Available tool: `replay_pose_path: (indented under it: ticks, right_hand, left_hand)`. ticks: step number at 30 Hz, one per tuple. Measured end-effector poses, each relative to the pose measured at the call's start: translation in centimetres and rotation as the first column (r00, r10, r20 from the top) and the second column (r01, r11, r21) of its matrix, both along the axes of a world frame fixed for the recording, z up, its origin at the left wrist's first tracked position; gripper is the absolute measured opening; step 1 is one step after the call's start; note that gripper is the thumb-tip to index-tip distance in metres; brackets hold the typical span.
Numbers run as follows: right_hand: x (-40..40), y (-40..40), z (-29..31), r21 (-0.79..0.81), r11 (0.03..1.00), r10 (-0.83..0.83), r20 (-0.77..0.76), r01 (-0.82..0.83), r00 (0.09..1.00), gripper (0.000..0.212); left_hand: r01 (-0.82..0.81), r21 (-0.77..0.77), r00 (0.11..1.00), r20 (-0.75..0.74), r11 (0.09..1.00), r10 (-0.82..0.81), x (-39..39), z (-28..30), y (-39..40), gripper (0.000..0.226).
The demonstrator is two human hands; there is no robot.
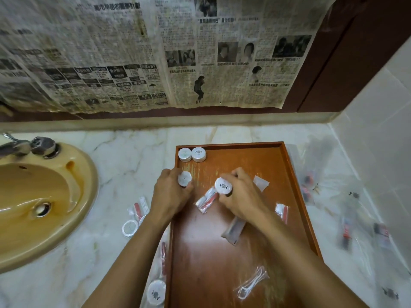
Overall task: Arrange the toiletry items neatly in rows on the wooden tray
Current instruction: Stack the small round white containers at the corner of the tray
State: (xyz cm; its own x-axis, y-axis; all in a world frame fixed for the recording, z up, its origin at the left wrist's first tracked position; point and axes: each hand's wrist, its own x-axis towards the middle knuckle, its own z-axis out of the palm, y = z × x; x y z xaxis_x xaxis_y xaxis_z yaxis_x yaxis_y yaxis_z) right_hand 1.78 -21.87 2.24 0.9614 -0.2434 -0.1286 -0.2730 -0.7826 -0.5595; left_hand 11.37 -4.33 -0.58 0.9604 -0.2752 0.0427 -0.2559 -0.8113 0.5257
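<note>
left hand (171, 192) grasps small round white tub (184, 178) | right hand (240, 196) grasps round white tub (223, 186) | middle of frame, above shiny wooden tray (222, 252)

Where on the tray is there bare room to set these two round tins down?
Bare: the far strip of the wooden tray, right of the two tins in the corner, and the near middle, left of the floss picks. Crowded: mid-tray, round both hands and the packets.

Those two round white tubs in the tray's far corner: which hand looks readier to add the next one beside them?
Probably the left hand. It grips a round tub near the tray's left edge, just below the pair. The right hand holds its tub farther away, mid-tray.
</note>
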Motion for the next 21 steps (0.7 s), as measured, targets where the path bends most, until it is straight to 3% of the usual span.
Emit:
replay_pose_path:
  ticks: [7, 14, 21]
  right_hand:
    - [5.9, -0.9, -0.5, -0.022, 0.998, 0.049, -0.057, -0.05, 0.997, 0.054]
    - [9.5, -1.5, -1.2, -0.008, 0.997, 0.074, -0.068, -0.075, 0.995, 0.041]
    - [11.8, -1.6, -1.5, -0.033, 0.993, 0.111, -0.07, -0.114, 0.991, 0.052]
  left_hand:
    - [-0.016, 0.012, 0.997, -0.081, 1.0, 0.017, 5.3, -0.7, -1.1, 0.043]
    - [0.01, 0.063, 1.0, -0.029, 0.998, -0.008, 7.9, -1.5, -2.0, 0.046]
    - [0.077, 0.088, 0.997, 0.008, 0.993, -0.078, 9.1, -2.0, -1.9, 0.045]
